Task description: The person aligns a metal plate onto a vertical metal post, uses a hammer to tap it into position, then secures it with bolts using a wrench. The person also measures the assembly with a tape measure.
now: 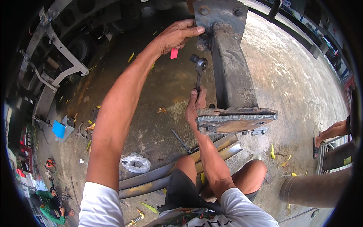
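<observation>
In the head view, a clear plastic bag (136, 162) lies on the concrete floor (159, 125) left of the person's knees, with something dark in it too blurred to name. Farther left stands a small grey box (69, 129) with a flat blue piece (58, 129) against it; what the box holds cannot be told.

The left arm reaches up and inward, elbow slightly bent, and the left hand (179, 36) is at the edge of the upper end plate (220, 14) of a steel beam (234, 68). Its thumb lies along the plate's edge and its fingers are bent; how far they close, and on what, cannot be seen. A red tag (174, 53) shows just below this hand.

The right forearm rises between the knees and passes beside the lower end plate (236, 123). The right hand (196, 100) is wrapped around the handle of a ratchet wrench (199, 77), which sits left of the beam and apart from it. The wrench's long axis runs nearly straight up the view, head uppermost and leaning slightly right; its dark socket (194, 58) points up and left. The beam's long axis slants from upper left to lower right.
</observation>
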`<control>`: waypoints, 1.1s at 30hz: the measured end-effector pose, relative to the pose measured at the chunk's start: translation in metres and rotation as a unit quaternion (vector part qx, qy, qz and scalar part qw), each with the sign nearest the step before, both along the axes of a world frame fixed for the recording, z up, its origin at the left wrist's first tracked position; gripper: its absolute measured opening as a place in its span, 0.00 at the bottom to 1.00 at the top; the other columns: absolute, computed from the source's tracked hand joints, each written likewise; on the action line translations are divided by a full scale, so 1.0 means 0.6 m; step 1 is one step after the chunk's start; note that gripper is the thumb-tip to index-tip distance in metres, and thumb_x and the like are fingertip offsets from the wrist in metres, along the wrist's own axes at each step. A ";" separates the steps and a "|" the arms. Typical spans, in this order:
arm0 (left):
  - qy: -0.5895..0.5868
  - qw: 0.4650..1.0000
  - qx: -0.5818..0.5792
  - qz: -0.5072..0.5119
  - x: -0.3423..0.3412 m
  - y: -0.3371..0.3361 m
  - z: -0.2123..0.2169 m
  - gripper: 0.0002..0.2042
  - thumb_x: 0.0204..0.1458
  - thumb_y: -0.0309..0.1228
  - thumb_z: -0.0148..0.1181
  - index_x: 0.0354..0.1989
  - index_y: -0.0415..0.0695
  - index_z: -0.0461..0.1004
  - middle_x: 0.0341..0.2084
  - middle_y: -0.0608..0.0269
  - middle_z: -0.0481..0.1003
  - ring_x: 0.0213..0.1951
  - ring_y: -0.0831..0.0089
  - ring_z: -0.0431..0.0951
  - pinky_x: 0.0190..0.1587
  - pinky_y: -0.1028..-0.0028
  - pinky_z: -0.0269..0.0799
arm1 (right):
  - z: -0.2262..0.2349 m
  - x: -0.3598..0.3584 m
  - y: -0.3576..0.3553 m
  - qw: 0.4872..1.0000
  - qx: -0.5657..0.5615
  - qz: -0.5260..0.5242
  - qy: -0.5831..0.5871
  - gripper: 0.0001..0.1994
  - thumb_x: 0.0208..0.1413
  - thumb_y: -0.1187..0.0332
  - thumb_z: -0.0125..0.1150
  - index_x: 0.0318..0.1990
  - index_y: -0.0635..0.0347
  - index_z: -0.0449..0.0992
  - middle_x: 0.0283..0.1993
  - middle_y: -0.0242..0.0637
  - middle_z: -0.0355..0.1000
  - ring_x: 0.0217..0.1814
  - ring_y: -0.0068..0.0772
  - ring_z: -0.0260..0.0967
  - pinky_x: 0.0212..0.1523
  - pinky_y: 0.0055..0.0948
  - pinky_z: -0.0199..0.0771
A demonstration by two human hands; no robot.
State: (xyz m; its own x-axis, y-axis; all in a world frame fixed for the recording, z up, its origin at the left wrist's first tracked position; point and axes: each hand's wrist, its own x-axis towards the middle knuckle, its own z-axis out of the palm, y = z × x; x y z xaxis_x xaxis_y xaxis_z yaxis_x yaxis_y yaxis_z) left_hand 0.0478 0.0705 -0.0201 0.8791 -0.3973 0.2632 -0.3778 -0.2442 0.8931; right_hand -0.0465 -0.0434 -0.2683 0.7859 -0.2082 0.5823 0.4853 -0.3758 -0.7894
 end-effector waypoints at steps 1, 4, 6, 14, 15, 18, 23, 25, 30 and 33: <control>0.006 1.000 -0.002 0.007 0.001 -0.003 0.001 0.28 0.58 0.52 0.63 0.57 0.42 0.73 0.16 0.79 0.59 0.15 0.87 0.49 0.18 0.78 0.45 | 0.009 0.017 -0.002 0.999 0.003 -0.017 -0.035 0.16 0.73 0.59 0.43 0.56 0.63 0.65 0.35 0.38 0.64 0.35 0.30 0.59 0.39 0.31 0.64; 0.025 0.999 -0.002 0.023 0.003 -0.008 0.003 0.26 0.60 0.56 0.58 0.50 0.44 0.71 0.16 0.80 0.50 0.15 0.87 0.50 0.18 0.79 0.46 | 0.037 0.058 -0.005 0.995 0.026 -0.038 -0.093 0.15 0.73 0.61 0.44 0.56 0.65 0.65 0.35 0.38 0.64 0.35 0.29 0.59 0.38 0.29 0.64; 0.034 0.999 0.006 0.028 0.003 -0.005 0.007 0.22 0.62 0.56 0.55 0.38 0.46 0.68 0.20 0.79 0.55 0.16 0.89 0.52 0.18 0.82 0.48 | 0.050 0.070 -0.004 0.993 0.037 -0.051 -0.100 0.14 0.72 0.64 0.46 0.56 0.66 0.65 0.35 0.39 0.65 0.36 0.30 0.60 0.39 0.30 0.65; -0.052 0.996 0.045 -0.052 0.008 0.012 -0.005 0.37 0.46 0.59 0.70 0.58 0.43 0.72 0.28 0.69 0.75 0.21 0.84 0.64 0.20 0.81 0.55 | 0.082 0.080 -0.006 0.986 0.022 -0.134 -0.093 0.15 0.69 0.68 0.52 0.57 0.68 0.69 0.40 0.46 0.73 0.40 0.38 0.70 0.44 0.34 0.71; -0.084 0.993 0.060 -0.064 0.003 0.013 -0.002 0.39 0.43 0.58 0.73 0.58 0.42 0.72 0.34 0.64 0.80 0.24 0.83 0.70 0.20 0.81 0.58 | 0.083 0.079 -0.007 0.987 0.016 -0.137 -0.087 0.15 0.69 0.68 0.53 0.57 0.68 0.69 0.41 0.47 0.74 0.40 0.39 0.71 0.44 0.34 0.71; -0.173 0.981 0.068 -0.047 0.024 0.011 -0.019 0.44 0.35 0.54 0.77 0.61 0.42 0.70 0.50 0.53 0.78 0.41 0.71 0.78 0.23 0.78 0.67 | 0.078 0.084 -0.020 0.988 0.003 -0.127 -0.083 0.16 0.68 0.65 0.55 0.57 0.68 0.72 0.42 0.48 0.76 0.42 0.40 0.74 0.47 0.34 0.72; -0.099 0.992 0.078 -0.021 -0.001 -0.001 -0.011 0.42 0.37 0.42 0.78 0.62 0.39 0.68 0.54 0.50 0.76 0.53 0.65 0.78 0.48 0.69 0.73 | 0.069 0.096 -0.060 0.996 0.054 -0.030 -0.063 0.16 0.69 0.62 0.54 0.55 0.65 0.73 0.41 0.45 0.78 0.42 0.40 0.76 0.47 0.35 0.74; -0.076 0.994 0.076 -0.025 -0.008 -0.002 -0.003 0.39 0.40 0.37 0.78 0.62 0.37 0.68 0.53 0.51 0.76 0.52 0.68 0.78 0.58 0.67 0.71 | 0.081 0.095 -0.049 0.997 0.058 -0.022 -0.045 0.15 0.70 0.61 0.53 0.53 0.65 0.73 0.40 0.43 0.77 0.39 0.39 0.76 0.44 0.35 0.75; -0.066 0.993 0.085 -0.053 -0.005 -0.003 0.012 0.38 0.41 0.36 0.78 0.61 0.36 0.68 0.48 0.51 0.79 0.50 0.68 0.78 0.57 0.68 0.72 | 0.151 0.058 0.094 0.950 0.245 0.196 0.007 0.14 0.72 0.62 0.47 0.53 0.64 0.67 0.35 0.38 0.74 0.34 0.33 0.76 0.37 0.33 0.77; -0.061 0.993 0.084 -0.047 -0.001 -0.006 0.013 0.38 0.39 0.42 0.79 0.58 0.34 0.70 0.41 0.53 0.81 0.48 0.67 0.80 0.56 0.69 0.69 | 0.222 0.065 0.149 0.923 0.310 0.226 -0.032 0.14 0.72 0.63 0.45 0.55 0.65 0.64 0.35 0.37 0.73 0.38 0.30 0.75 0.38 0.32 0.78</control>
